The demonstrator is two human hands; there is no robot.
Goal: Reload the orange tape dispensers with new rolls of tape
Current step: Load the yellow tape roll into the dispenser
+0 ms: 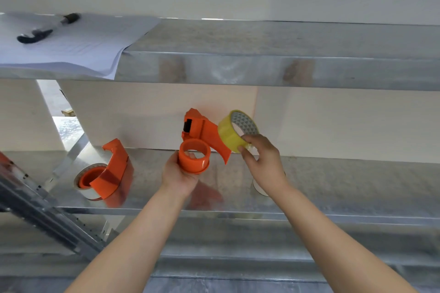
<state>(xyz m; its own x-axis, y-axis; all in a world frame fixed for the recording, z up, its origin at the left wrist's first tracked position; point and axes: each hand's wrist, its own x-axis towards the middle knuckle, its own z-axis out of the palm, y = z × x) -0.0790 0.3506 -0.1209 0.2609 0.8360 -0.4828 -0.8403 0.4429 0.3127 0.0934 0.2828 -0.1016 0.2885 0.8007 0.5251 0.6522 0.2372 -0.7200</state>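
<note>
Upward — cutter end of orange dispenser (198,127); yellow roll (228,134) tilted beside it

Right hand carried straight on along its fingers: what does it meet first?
Likely the orange tape dispenser in the left hand; the yellow tape roll in the right hand sits close beside it, depth unclear.
</note>
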